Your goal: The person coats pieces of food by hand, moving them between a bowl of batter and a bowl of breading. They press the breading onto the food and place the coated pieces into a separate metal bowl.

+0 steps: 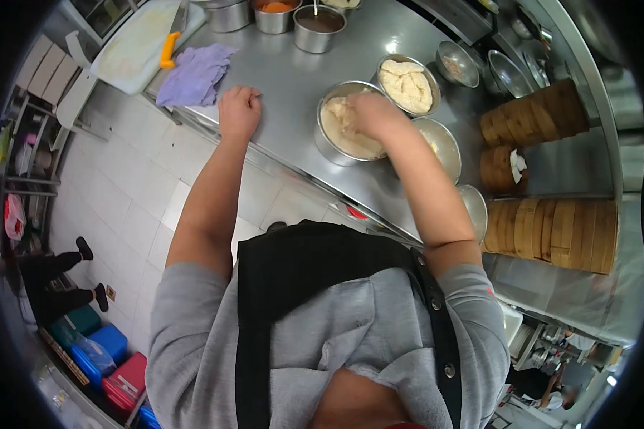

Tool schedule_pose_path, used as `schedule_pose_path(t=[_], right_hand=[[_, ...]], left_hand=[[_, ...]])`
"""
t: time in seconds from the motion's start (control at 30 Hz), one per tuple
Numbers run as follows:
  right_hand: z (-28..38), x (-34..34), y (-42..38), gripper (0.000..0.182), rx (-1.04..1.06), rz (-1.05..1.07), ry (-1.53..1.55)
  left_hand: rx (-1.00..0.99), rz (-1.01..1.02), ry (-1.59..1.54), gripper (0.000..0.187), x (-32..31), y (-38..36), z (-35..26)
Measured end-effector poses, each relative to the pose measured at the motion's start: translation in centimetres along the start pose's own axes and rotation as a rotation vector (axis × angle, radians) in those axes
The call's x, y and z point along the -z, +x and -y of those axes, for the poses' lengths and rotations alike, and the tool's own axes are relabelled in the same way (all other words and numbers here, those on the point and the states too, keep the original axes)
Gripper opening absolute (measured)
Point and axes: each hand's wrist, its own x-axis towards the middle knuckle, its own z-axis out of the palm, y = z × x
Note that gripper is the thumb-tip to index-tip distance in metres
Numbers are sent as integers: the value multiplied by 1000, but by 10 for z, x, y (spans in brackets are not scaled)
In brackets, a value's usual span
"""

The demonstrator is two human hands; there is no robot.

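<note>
My right hand [373, 116] reaches into a round metal pot [328, 147], its fingers curled into pale, wet, lumpy dough [338, 118]. Part of the fingers is hidden by the dough and the hand itself. Thin, milky-looking liquid lies around the dough. My left hand [240, 111] rests closed in a fist on the steel worktop [283, 96] near its front edge, with nothing showing in it. Just behind the right hand stands another metal bowl [432, 107] heaped with a pale yellow, crumbly mass [406, 84]. Under my right forearm is a further bowl [447, 146], partly covered.
A purple cloth [195, 75] lies beyond my left hand, near a knife with an orange handle [168, 50] on a white board [125, 61]. Metal pots, one a brown-filled pot [319, 36], line the back. Stacked bamboo steamers [551, 232] stand at right. Another person's legs [61, 275] show at left.
</note>
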Motion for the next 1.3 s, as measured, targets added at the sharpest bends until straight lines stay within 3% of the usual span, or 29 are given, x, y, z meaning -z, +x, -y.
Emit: schedule_pose_path(t=[0.1, 0.3, 0.4, 0.5, 0.6, 0.7, 0.8, 1.0, 1.3], right_hand=[[-11, 11, 3, 37, -43, 21, 149], [-7, -4, 11, 34, -139, 37, 78], [-9, -18, 8, 32, -47, -184, -33], [-9, -18, 5, 29, -27, -270, 11], [-18, -9, 5, 30, -54, -98, 225], [-13, 4, -5, 34, -96, -83, 356], [-15, -11, -5, 39, 113, 33, 481], [1, -33, -7, 49, 174, -7, 203], [25, -24, -4, 49, 203, 70, -100]], left_hand=[[-9, -15, -20, 10, 0, 0, 0], [-62, -86, -1, 9, 1, 1, -2], [-70, -89, -2, 10, 1, 0, -2], [-63, -85, -5, 10, 2, 0, -3], [-51, -73, 5, 10, 1, 1, -2], [11, 3, 4, 10, 0, -1, 0], [14, 7, 6, 11, -1, 0, 0], [25, 30, 23, 12, 1, 1, -2], [17, 24, 12, 11, 0, 0, 0]])
